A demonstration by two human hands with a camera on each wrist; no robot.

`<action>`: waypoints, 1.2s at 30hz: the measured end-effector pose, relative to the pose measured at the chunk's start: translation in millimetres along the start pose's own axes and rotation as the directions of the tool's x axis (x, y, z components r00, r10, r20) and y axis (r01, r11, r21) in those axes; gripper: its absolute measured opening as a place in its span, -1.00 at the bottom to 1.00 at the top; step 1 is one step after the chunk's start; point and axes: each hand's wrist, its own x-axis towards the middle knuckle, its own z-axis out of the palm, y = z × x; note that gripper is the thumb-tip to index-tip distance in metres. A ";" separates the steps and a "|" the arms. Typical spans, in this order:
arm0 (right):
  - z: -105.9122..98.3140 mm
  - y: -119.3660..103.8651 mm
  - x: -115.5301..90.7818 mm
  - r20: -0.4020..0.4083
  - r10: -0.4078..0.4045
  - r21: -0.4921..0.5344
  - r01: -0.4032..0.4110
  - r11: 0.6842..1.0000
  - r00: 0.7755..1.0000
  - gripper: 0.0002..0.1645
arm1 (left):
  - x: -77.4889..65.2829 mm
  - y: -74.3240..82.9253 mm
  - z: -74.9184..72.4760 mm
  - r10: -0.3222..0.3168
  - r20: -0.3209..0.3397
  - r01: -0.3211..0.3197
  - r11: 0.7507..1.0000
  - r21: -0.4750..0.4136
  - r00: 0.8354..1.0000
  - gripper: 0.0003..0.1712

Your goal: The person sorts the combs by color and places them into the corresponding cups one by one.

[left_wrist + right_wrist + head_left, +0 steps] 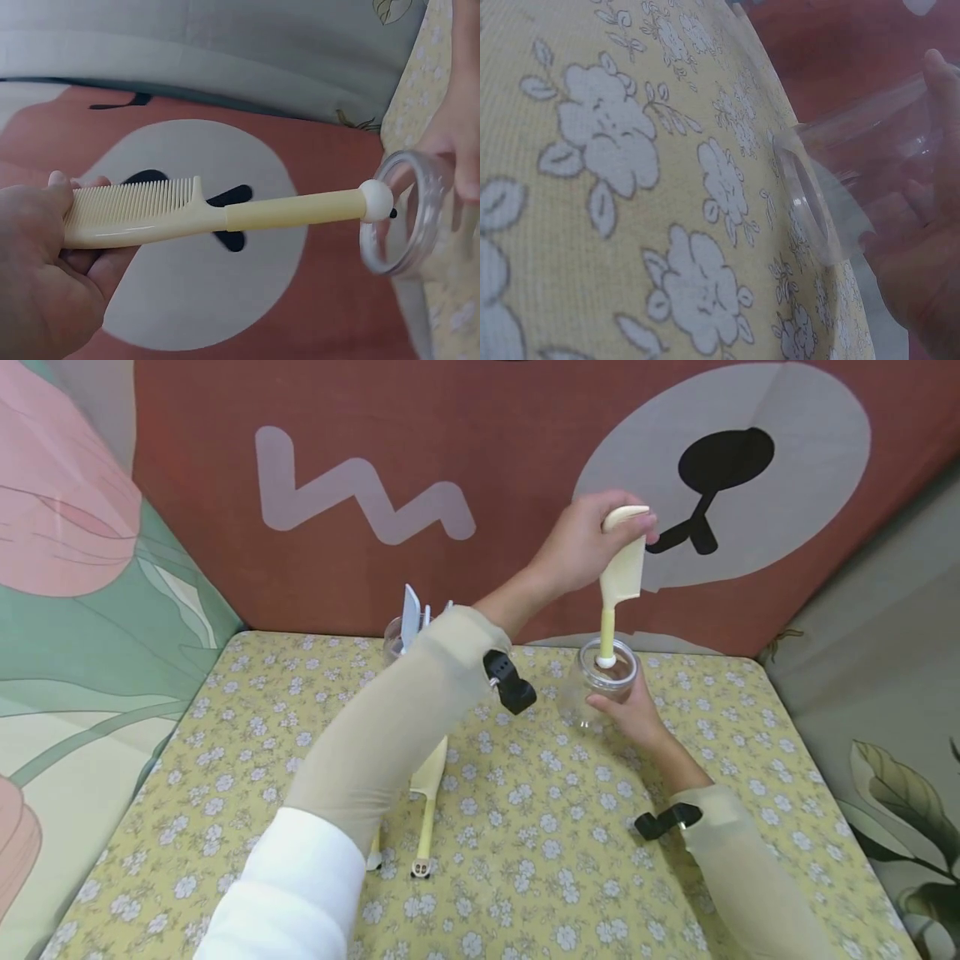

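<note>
Floral tabletop (540,877) between printed hangings

Behind the tabletop hangs a brick-red cloth (525,410) with a pale zigzag (372,502) and a grey oval muzzle (772,518) with a black nose (726,460). Left of the tabletop, a green-and-cream hanging (75,647) shows pink shapes (60,510); right of it, a grey hanging (847,568) bears leaves (900,785). Near the tabletop's far edge, a clear container (392,642) holds pale-blue implements (410,620); on its left half lie two yellow-handled pieces (427,818).

Looks forward and down from head over tabletop (510,877). Faces comb (217,217) closely from left wrist, clear jar (870,161) from right. Shares clear jar throughout.
</note>
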 end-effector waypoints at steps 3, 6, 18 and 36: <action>0.7 -0.4 -0.5 -0.006 0.003 -0.041 -0.004 0.999 1.000 0.06 | -0.8 -8.7 9.6 -0.018 0.009 0.018 1.000 -0.014 1.000 -0.80; 1.5 -0.6 0.2 -0.002 0.003 -0.057 -0.004 0.998 1.000 0.06 | -2.6 -17.4 16.7 -0.016 0.012 0.016 1.000 0.014 1.000 -0.79; 1.4 -0.5 2.1 -0.018 0.058 -0.069 -0.059 0.996 0.998 0.06 | -15.3 -69.9 42.7 -0.130 0.059 0.126 0.989 0.073 0.990 -0.73; 3.1 2.3 2.0 -0.010 -0.018 -0.025 0.018 1.000 1.000 0.08 | -24.8 -101.1 54.3 -0.146 0.046 0.138 0.980 0.145 0.988 -0.72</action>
